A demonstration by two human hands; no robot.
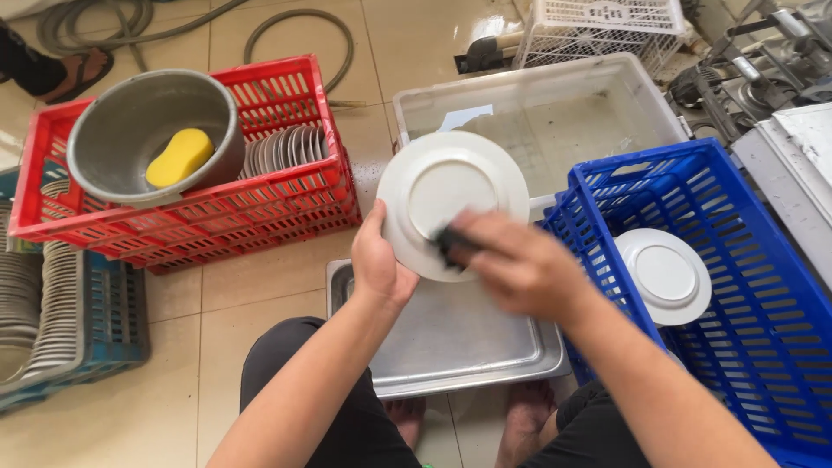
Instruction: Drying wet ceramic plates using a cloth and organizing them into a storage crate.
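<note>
Left hand [379,264] grips white plate [451,201] by rim, tilted over steel tray [451,347]. Right hand [520,264], blurred, clasps dark scrubber [451,243] against plate face. Best: steady rim grip, scrub full face, drips over tray.

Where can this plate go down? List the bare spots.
Blue crate: free floor all round its single white plate. Metal tray under the hands: bare. Clear tub: only water shows. Crowded: the red crate, filled by a metal basin and racked plates.
</note>
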